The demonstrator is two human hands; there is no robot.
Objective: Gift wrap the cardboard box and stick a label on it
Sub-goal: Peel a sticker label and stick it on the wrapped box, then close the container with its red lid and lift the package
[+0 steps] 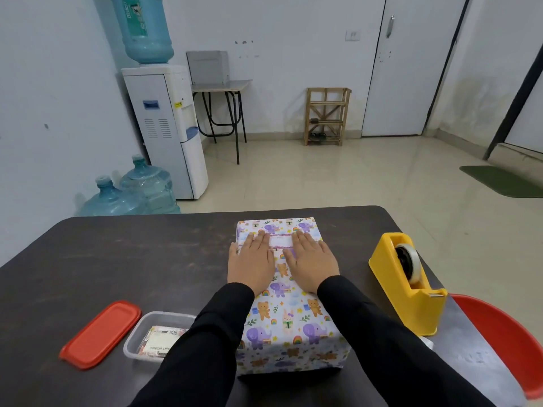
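Observation:
The box, wrapped in white paper printed with elephants, bears and rainbows, lies lengthwise in the middle of the dark table. A small pink-edged label sits on its top near the far end. My left hand lies flat on the box top, its fingertips at the label's left edge. My right hand lies flat too, fingertips at the label's right edge. Both hands have straight fingers pressing down.
A yellow tape dispenser stands to the right of the box. Left of it sit a clear tub holding more labels and its red lid. A red chair is at the table's right corner.

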